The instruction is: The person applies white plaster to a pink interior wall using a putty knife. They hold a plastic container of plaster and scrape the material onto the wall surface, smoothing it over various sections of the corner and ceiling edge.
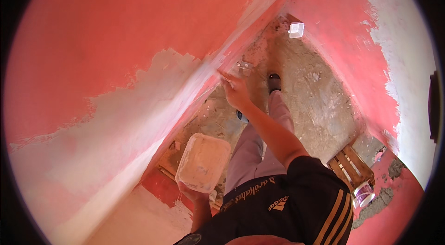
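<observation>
My left hand (193, 193) grips the near end of a rectangular plastic tub (204, 159), its pale surface smeared with a whitish-pink coating. At the base of the left wall (153, 85) is my right hand (236, 92), with its index finger stretched toward the surface. The other fingers are curled, and a thin pale edge shows beside them; what they hold is too blurred to make out. A rough whitish band covers the lower part of this wall, with red paint above it.
A small white plastic container (296, 30) sits in the far corner. A flat greyish piece (245, 68) lies beyond my right hand. A wooden crate (352, 166) and a white-and-purple bucket (364, 195) stand at the right. My sandalled feet are on the stained concrete floor (315, 101).
</observation>
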Demonstrator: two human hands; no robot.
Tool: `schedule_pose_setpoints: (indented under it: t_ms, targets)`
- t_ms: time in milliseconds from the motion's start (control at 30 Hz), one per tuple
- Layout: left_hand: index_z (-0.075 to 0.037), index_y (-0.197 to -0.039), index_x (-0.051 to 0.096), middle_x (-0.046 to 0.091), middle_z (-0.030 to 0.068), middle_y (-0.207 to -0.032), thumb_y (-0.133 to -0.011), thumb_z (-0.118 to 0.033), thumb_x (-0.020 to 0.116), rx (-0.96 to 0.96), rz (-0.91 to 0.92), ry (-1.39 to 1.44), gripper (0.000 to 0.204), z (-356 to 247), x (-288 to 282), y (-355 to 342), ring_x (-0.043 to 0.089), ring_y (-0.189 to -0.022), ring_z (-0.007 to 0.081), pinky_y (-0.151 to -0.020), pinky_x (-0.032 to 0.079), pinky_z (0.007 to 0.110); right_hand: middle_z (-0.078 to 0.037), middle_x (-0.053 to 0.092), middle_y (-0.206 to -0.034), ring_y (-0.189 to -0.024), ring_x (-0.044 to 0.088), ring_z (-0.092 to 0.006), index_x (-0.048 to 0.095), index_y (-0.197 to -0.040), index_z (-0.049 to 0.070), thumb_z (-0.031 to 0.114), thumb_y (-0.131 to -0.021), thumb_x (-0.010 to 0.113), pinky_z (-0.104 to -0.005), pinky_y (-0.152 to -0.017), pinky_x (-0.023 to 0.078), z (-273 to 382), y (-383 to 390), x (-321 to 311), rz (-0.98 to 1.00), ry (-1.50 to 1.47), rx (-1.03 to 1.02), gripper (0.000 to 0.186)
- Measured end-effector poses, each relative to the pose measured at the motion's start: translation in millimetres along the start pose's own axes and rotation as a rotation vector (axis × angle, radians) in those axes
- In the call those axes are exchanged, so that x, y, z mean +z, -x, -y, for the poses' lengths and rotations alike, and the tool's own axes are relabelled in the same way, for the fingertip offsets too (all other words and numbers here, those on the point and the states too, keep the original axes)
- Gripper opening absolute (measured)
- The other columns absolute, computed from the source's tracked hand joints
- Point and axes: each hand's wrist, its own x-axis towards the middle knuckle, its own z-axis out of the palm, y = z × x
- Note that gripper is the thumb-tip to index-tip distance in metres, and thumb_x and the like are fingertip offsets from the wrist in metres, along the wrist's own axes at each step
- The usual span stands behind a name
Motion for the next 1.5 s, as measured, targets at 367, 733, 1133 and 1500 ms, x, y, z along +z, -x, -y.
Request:
schedule_pose_setpoints:
  t_ms: [367,733,1133,1500]
  targets:
    - [-0.004,-0.135,0.047,0.054,0.0145,-0.129,-0.098,-0.050,0.041,0.091,-0.006,-0.237,0.059,-5,30,-3,0.057,-0.116,0.0305,-0.095,0.053,0.046,-0.005,0.065,-0.084,-0.075,0.061,-0.0186,0.065,-0.106,0.004,0.029,-0.103,0.050,-0.0338,-0.067,0.049,55,-185,-130,-0.686,0.180,-0.140,0.029]
    - [0.001,-0.135,0.048,0.056,0.0130,-0.127,-0.100,-0.030,0.051,0.513,0.087,-0.741,0.047,-25,99,-6,0.058,-0.112,0.0222,-0.094,0.052,0.037,-0.002,0.061,-0.080,-0.072,0.055,-0.0111,0.061,-0.091,0.003,0.015,-0.101,0.053,-0.0274,-0.063,0.046,51,-176,-213,-0.679,0.017,0.138,0.018]
    - [0.001,-0.131,0.052,0.060,0.0121,-0.122,-0.099,-0.024,0.054,-0.068,0.079,-0.113,0.041,-3,258,19,0.062,-0.106,0.0214,-0.086,0.054,0.036,-0.017,0.068,-0.120,-0.110,0.064,-0.0322,0.066,-0.122,0.006,0.012,-0.097,0.052,-0.0405,-0.099,0.048,64,-227,-242,-0.387,0.787,-0.153,0.029]
    - [-0.002,-0.125,0.056,0.064,0.0076,-0.114,-0.093,-0.022,0.063,0.298,0.097,-0.521,0.039,-19,332,30,0.063,-0.100,0.0186,-0.085,0.053,0.033,-0.006,0.060,-0.080,-0.065,0.055,-0.0156,0.060,-0.091,0.001,0.027,-0.105,0.041,-0.0311,-0.058,0.043,59,-323,-374,-0.733,0.310,-0.021,0.035]
